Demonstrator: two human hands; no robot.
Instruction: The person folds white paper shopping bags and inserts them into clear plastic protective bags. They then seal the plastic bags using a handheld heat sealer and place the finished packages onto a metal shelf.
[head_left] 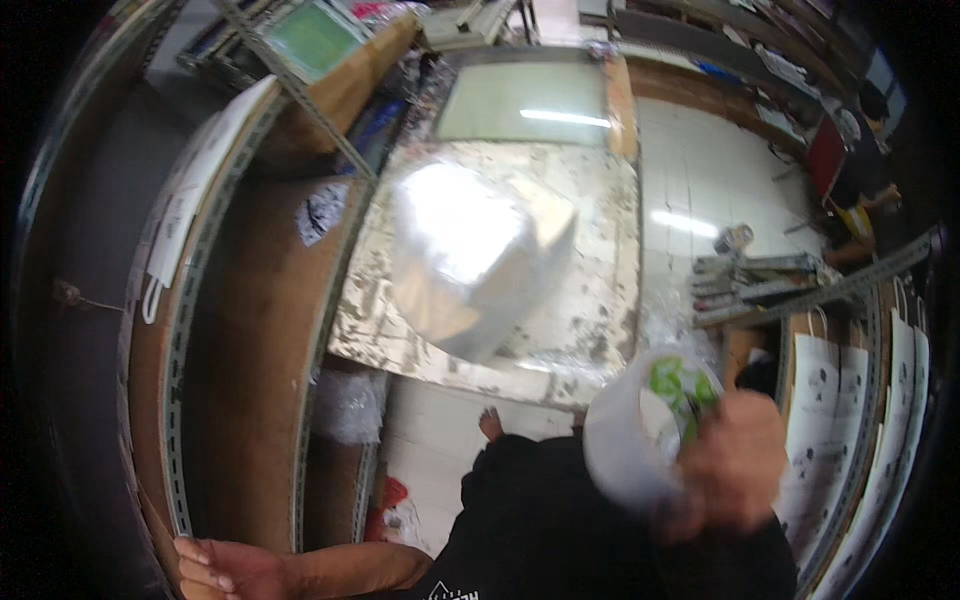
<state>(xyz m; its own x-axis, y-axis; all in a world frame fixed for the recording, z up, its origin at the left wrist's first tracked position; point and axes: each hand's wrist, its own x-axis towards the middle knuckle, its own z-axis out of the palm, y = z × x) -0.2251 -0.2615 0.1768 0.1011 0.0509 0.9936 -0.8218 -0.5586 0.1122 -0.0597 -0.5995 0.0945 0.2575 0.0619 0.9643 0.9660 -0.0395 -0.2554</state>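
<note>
My right hand (740, 465) is raised at the lower right, blurred by motion, with its fingers closed on a white round hollow thing (620, 435) with green print. Its exact kind I cannot make out. My left hand (230, 570) is low at the left, by the metal shelf post, its fingers loosely bent and no object visible in them. A large bundle in shiny clear plastic wrap (460, 250), with tan contents showing through, lies on the stained white table (590, 290) in front of me. Neither hand touches the bundle.
A greenish glass-like panel (525, 100) lies at the table's far end. Metal-framed shelves (250, 330) stand close on my left. White paper bags (825, 420) hang at the right, near stacked frames (750, 280) and a can (733, 238). Another person (860, 165) is at the far right.
</note>
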